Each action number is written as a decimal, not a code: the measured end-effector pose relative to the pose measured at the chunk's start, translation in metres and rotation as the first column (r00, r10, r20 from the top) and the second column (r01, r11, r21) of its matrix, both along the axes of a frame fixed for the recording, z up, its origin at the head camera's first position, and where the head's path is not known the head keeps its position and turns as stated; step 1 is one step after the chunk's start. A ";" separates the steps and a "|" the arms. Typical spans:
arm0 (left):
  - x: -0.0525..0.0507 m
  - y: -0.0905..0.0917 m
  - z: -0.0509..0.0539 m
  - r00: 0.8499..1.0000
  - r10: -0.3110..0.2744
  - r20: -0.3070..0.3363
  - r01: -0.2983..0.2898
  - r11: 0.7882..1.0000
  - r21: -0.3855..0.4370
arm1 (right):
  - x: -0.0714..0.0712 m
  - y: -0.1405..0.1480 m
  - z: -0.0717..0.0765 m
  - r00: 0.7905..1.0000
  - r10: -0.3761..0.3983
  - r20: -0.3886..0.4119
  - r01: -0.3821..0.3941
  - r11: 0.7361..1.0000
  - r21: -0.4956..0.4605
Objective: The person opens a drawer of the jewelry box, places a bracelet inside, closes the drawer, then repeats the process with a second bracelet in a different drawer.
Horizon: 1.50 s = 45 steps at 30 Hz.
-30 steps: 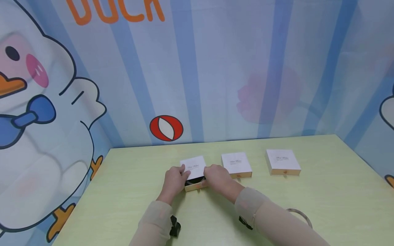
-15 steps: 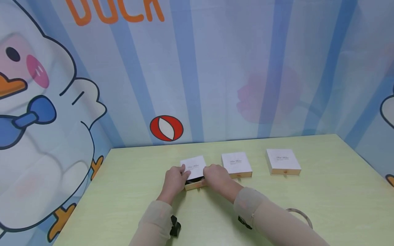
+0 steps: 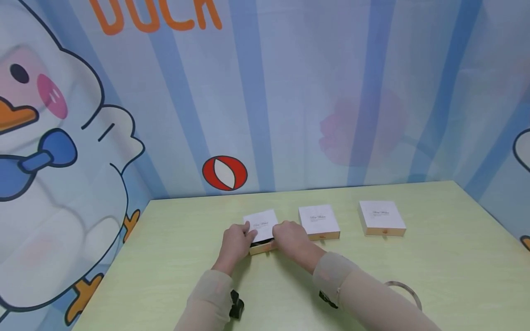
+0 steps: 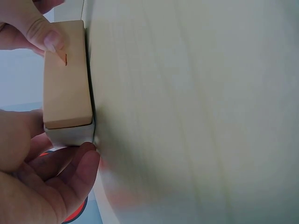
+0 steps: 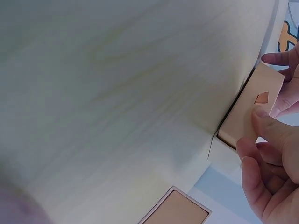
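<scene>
On a pale yellow-green, wood-grained tabletop (image 3: pixel 186 257), the leftmost white, square, flat box (image 3: pixel 262 223) is held between two bare hands. Its left side is gripped by the left hand (image 3: pixel 233 241), whose thumb is laid on the printed top. Its front right corner is clasped by the right hand (image 3: pixel 291 239), with the thumb pressed against the tan drawer front (image 4: pixel 67 95), beside a small orange-brown pull tab (image 5: pixel 262 98). A narrow dark gap is left between the drawer front and the white cover. Two matching boxes, a middle one (image 3: pixel 319 219) and a far-right one (image 3: pixel 381 217), are set in a row to the right. Near the right sleeve (image 3: pixel 381 289), a curved silvery band (image 3: pixel 412 293) is partly hidden.
</scene>
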<state>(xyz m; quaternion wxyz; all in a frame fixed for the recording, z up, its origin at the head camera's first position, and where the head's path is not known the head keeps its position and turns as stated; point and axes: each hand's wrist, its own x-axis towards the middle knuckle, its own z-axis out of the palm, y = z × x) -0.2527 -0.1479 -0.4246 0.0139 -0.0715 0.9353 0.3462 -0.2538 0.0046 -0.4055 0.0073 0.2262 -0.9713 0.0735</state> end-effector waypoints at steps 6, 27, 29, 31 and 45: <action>0.001 -0.001 0.000 1.000 -0.007 -0.011 0.007 1.000 0.009 | -0.001 -0.002 -0.002 1.000 -0.005 -0.009 0.005 1.000 0.003; 0.002 -0.001 -0.002 0.999 -0.010 -0.042 0.011 1.000 0.015 | 0.002 -0.004 -0.006 0.988 0.011 -0.156 -0.005 0.999 0.039; 0.002 -0.001 0.000 1.000 -0.007 -0.029 0.008 1.000 0.027 | 0.002 -0.005 -0.007 0.988 0.008 -0.156 -0.001 0.999 0.045; 0.002 -0.001 0.001 1.000 -0.009 -0.027 0.010 0.999 0.031 | 0.002 -0.005 -0.008 0.986 0.010 -0.165 -0.002 0.999 0.046; 0.000 -0.004 -0.003 0.999 -0.018 -0.031 0.020 0.998 0.056 | 0.002 -0.004 -0.010 0.979 0.048 -0.199 -0.033 0.997 0.076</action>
